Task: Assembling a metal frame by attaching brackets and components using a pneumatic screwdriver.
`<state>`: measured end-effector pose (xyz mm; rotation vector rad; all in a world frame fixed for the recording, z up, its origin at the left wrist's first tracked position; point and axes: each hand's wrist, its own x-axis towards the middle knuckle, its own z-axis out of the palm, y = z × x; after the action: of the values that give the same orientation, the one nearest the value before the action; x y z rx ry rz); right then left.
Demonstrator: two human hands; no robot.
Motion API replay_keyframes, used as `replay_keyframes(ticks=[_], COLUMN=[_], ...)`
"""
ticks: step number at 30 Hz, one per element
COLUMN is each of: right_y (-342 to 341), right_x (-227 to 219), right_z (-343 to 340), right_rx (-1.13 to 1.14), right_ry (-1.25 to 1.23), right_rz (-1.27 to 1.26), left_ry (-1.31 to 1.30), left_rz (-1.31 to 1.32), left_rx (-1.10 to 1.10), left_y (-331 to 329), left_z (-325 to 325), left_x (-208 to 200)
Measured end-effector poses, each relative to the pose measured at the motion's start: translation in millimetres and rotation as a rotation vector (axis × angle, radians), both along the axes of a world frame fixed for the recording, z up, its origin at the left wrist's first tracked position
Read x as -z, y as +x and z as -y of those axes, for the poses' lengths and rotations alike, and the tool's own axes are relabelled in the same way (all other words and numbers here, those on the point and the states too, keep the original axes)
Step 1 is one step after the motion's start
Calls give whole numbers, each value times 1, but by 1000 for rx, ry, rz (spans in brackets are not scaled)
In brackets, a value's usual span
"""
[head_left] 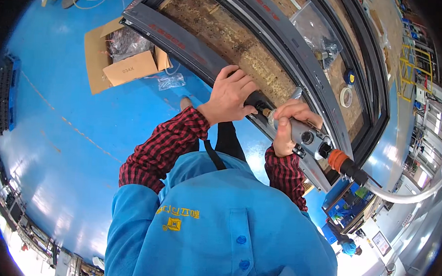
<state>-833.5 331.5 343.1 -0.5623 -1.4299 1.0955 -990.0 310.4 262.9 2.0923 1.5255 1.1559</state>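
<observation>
My right hand (294, 123) is wrapped round a silver air drill (307, 137), whose body lies slantwise with an orange fitting and a white hose at its rear end. The drill's dark front end points left into the near bar of a dark grey metal frame (185, 48). My left hand (233, 94) is closed over that same bar, just left of the drill's tip, with the thumb close to it. Where the tip meets the frame is partly hidden by my fingers. Red markings run along the frame's bars.
A clear plastic bag (314, 30) of parts, a blue-and-black tape measure (349, 76) and a roll of tape (346, 97) lie on the wooden board (258, 55) under the frame. An open cardboard box (97, 61) and a small plastic bag (171, 81) are on the blue floor. The hose (403, 198) trails right.
</observation>
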Motion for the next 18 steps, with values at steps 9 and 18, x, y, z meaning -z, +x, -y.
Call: replay_keyframes(ticks=[9, 18], right_y=[-4, -5], right_x=[-7, -11], right_z=[3, 6], right_rx=[15, 42], right_ry=[-16, -16], right_rz=[26, 55], left_ry=[13, 24], left_rz=[1, -5], left_rx=[22, 39], left_y=[-1, 6], left_z=[1, 6], left_x=[1, -2])
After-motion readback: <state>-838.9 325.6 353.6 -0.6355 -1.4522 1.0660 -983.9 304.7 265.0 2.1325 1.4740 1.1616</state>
